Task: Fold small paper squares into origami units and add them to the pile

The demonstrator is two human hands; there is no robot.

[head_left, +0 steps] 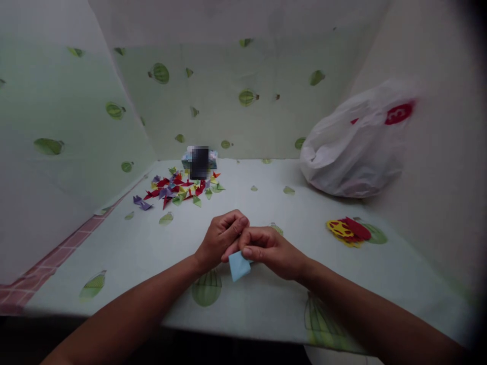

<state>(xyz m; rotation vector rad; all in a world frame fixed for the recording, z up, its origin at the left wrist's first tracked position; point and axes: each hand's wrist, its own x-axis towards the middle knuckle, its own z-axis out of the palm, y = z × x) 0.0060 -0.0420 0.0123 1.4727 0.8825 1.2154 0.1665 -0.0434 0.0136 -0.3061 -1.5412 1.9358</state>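
Observation:
A small folded piece of light blue paper (239,266) hangs below my joined hands, just above the table. My right hand (272,251) pinches its upper edge between thumb and fingers. Against it, my left hand (224,234) is closed, thumb pressed towards the curled fingers. The lower left fingers reach to the paper's top corner, but what lies inside their grip is hidden by the right hand.
Many folded paper pieces (178,188) in red, purple, yellow and green lie heaped at the back left. Behind them stand a patterned box (213,159) and a blurred dark object (200,163). At right are a white plastic bag (353,147) and red and yellow cutouts (340,228).

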